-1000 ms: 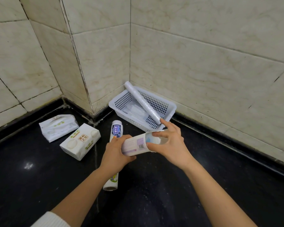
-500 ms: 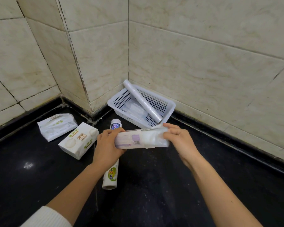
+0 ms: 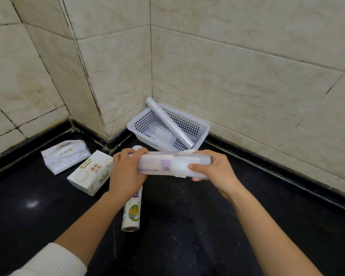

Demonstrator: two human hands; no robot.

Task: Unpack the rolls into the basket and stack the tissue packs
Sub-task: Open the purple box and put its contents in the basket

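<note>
Both hands hold a white paper-sleeved roll (image 3: 173,165) level above the black floor (image 3: 187,226), in front of the white perforated plastic basket (image 3: 202,129). Left hand (image 3: 126,170) fingers grasp the sleeve; right hand (image 3: 213,170) fingers clasp the exposed clear roll.

The left hand (image 3: 126,172) covers the middle of the printed roll (image 3: 132,214) on the floor, so only its cap end and lower half show. The carton (image 3: 157,164) hides part of the basket (image 3: 204,129) front rim. Flat packs inside the basket (image 3: 161,134) are too blurred to identify. Print on the tissue packs (image 3: 88,172), centre left, is unreadable. Both forearms are cut off at the bottom edge.
</note>
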